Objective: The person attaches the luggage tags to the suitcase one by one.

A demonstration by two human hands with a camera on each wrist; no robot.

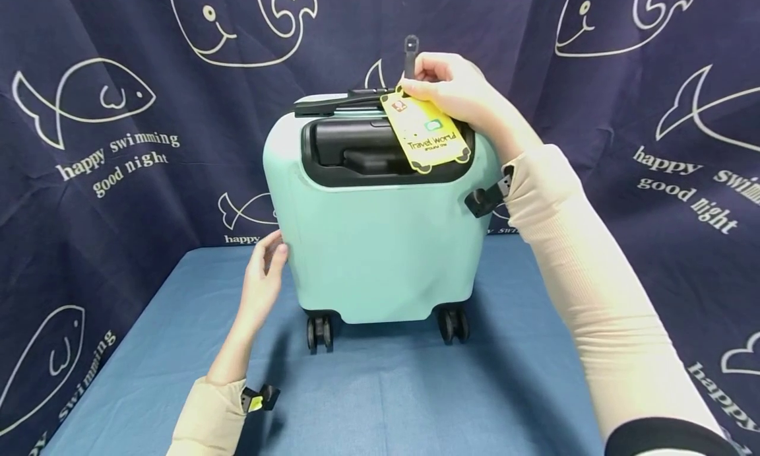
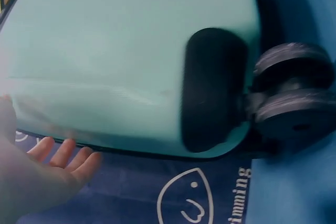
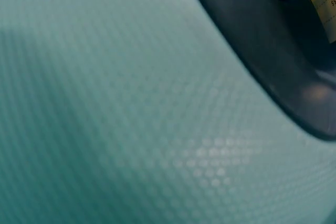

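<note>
A mint-green suitcase [image 1: 386,245] stands upright on its black wheels, with a black telescopic handle [image 1: 341,103] at its top. My right hand [image 1: 454,90] pinches the top end of a yellow luggage tag [image 1: 429,134] printed "Travel World". The tag hangs tilted over the dark recess under the handle, and its black strap [image 1: 411,55] sticks up beside my fingers. Low on the suitcase's left side is my left hand [image 1: 264,271], its fingers loosely extended along the shell. In the left wrist view those fingers [image 2: 65,156] lie beside the suitcase's edge. The right wrist view is filled mostly by the textured shell [image 3: 131,103].
Blue cloth [image 1: 368,390] covers the table under the suitcase. A dark blue curtain [image 1: 196,165] with white fish and whale drawings hangs close behind. One caster wheel [image 2: 294,90] shows large in the left wrist view.
</note>
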